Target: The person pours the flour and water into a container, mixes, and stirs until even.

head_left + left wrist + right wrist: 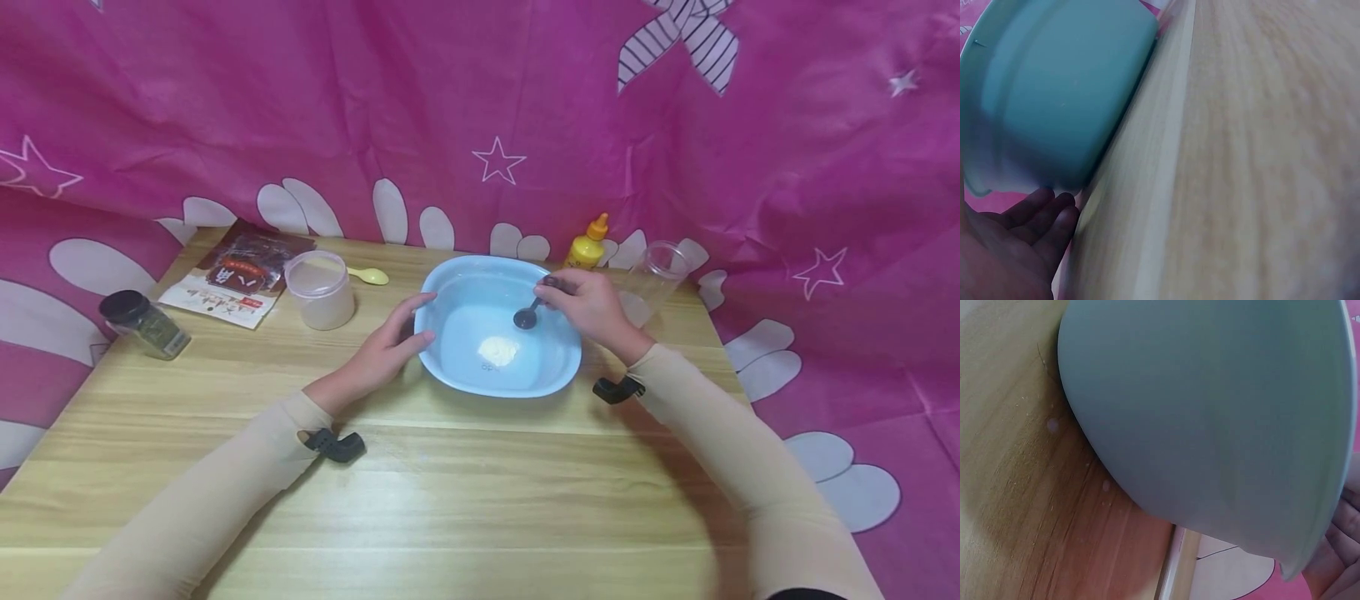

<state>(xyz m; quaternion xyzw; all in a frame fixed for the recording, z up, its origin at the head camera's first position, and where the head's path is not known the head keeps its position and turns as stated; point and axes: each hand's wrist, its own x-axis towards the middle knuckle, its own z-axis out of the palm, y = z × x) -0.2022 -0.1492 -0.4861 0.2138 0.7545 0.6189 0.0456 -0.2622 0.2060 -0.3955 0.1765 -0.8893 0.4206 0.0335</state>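
A light blue plastic basin [442, 367] sits on the wooden table, with a pale yellow patch [498, 350] on its bottom. My left hand [386, 346] rests against the basin's left side, thumb and forefinger at the rim. Its other fingers [1044, 222] touch the outer wall low down in the left wrist view. Over the basin's right part, my right hand [588, 304] pinches the handle of a small dark spoon [527, 318]. The spoon's bowl hangs inside the basin, above the patch. Only part of the right hand shows behind the rim in the right wrist view.
Left of the basin stand an open clear plastic jar [321, 292], a yellow spoon [371, 276], a brown and white food packet [240, 275] and a black-capped shaker jar [146, 325]. Behind the right hand are a yellow squeeze bottle [587, 248] and a clear cup [656, 279].
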